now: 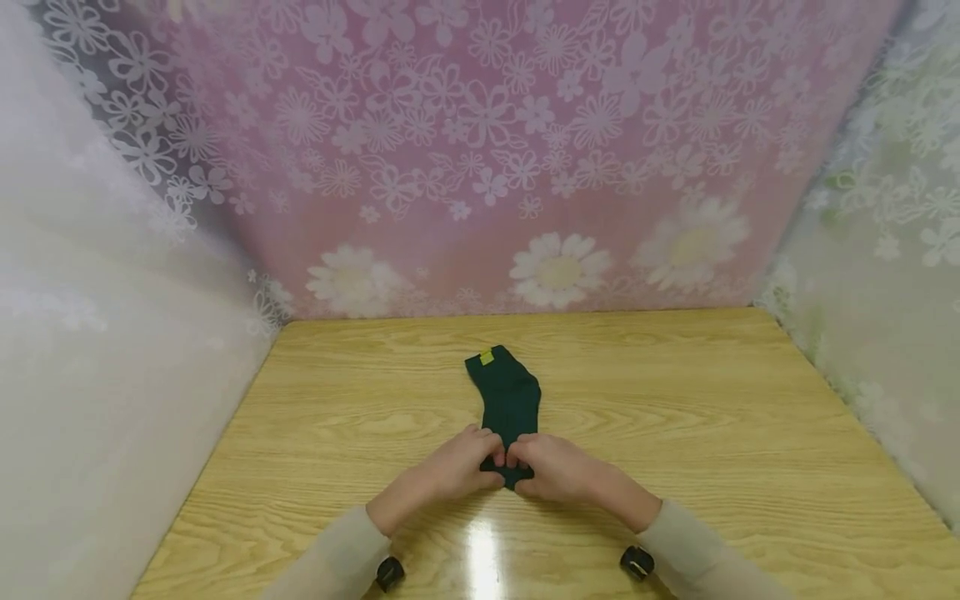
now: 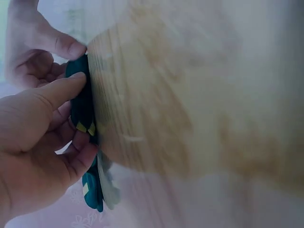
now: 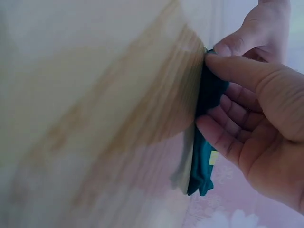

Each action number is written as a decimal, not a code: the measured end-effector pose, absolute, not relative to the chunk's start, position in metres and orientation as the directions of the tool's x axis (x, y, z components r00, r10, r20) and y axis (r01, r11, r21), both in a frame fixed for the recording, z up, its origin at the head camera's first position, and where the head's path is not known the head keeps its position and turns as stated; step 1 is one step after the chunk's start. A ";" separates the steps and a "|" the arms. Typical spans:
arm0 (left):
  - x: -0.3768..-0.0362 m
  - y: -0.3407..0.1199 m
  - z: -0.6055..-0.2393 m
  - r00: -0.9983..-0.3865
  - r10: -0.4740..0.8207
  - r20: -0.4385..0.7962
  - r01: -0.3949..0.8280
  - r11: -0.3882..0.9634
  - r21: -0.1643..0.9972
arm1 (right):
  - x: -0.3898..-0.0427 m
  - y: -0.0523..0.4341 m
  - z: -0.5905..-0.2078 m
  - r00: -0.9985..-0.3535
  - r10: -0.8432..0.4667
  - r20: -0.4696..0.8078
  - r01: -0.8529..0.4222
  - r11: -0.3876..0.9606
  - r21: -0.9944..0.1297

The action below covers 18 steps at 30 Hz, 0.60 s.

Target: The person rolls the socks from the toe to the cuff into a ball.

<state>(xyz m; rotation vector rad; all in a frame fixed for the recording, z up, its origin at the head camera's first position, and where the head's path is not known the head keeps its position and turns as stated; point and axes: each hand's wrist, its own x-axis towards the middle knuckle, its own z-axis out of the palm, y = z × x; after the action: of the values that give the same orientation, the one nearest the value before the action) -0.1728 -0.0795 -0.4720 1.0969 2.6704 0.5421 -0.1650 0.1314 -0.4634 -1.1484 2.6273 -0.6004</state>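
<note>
Sock: a dark green ribbed fabric sock (image 1: pixel 507 398) with a small yellow tag (image 1: pixel 487 357) at its far end lies flat on the desk, near the middle, its near end under both hands.
Left hand: the left hand (image 1: pixel 465 463) pinches the sock's near end, thumb and fingers curled on the fabric.
Right hand: the right hand (image 1: pixel 551 467) pinches the same end just beside the left, the fingertips of both nearly touching.
Desk: a light wooden desk (image 1: pixel 712 433) with visible grain.
Backdrop: a pink floral lace curtain (image 1: pixel 487 150) hangs behind the desk.
Sleeves: beige sleeves (image 1: pixel 337 558) cover both forearms.
</note>
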 end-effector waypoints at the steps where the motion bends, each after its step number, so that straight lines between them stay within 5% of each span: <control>1: -0.173 -0.080 -0.472 -0.706 0.707 -0.050 0.623 0.653 0.431 | -0.166 0.132 -0.465 -0.673 -0.739 -0.024 -0.651 0.608 -0.455; 12: -0.185 -0.082 -0.468 -0.683 0.722 -0.105 0.552 0.606 0.573 | -0.179 0.141 -0.475 -0.713 -0.701 -0.022 -0.495 0.525 -0.692; 18: -0.186 -0.083 -0.467 -0.671 0.738 -0.071 0.549 0.559 0.621 | -0.176 0.139 -0.475 -0.708 -0.706 0.017 -0.533 0.519 -0.668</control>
<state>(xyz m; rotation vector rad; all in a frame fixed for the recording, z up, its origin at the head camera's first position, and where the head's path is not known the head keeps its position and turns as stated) -0.1859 -0.0830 -0.4671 1.0576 2.4724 0.8207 -0.1763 0.1393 -0.4747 -1.0453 2.5044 -0.9697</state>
